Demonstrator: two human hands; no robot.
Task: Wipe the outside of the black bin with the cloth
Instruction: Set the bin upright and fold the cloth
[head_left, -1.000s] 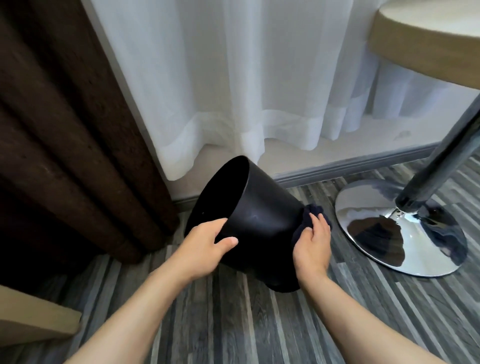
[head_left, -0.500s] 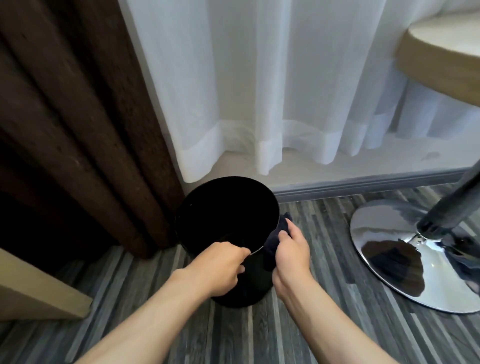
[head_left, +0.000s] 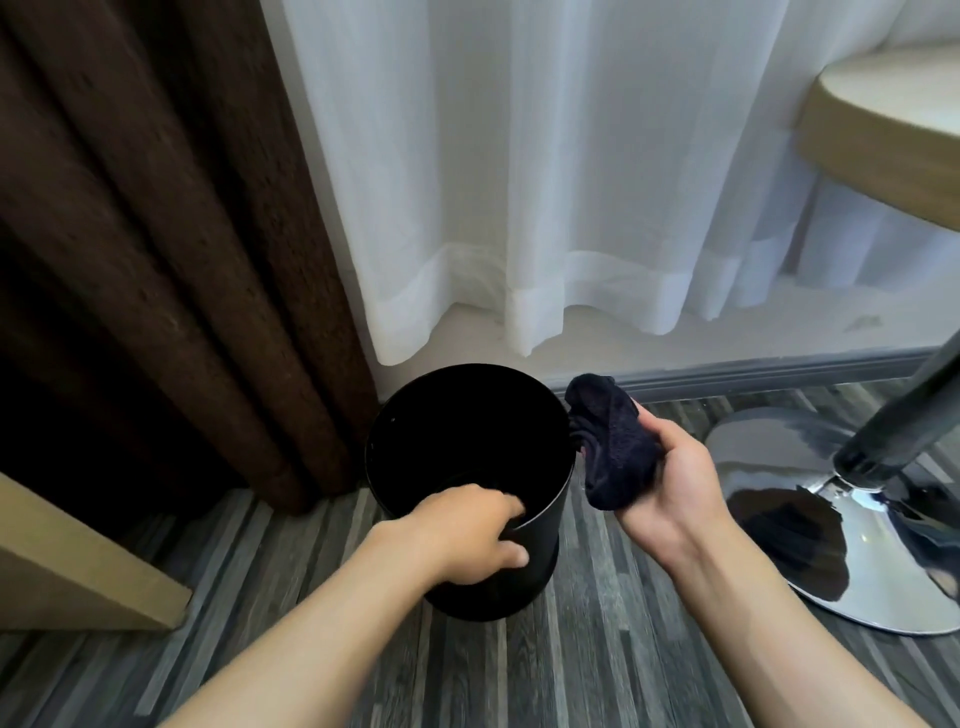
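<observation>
Pinched over the near rim, the left hand steadies the black bin, fingers hooked inside and thumb on the outer wall. That bin stands upright on the striped wood-look floor, close to the skirting. Just beside its right rim, the right hand is closed around a bunched dark cloth, palm turned up, the cloth clear of the wall or at most brushing the rim (hard to tell, black on black). Judging from this, no wiping stroke is under way; whether the wall is already clean cannot be read from its matt surface. Behind hang a brown curtain and a white sheer curtain; a chrome table base sits to the right.
</observation>
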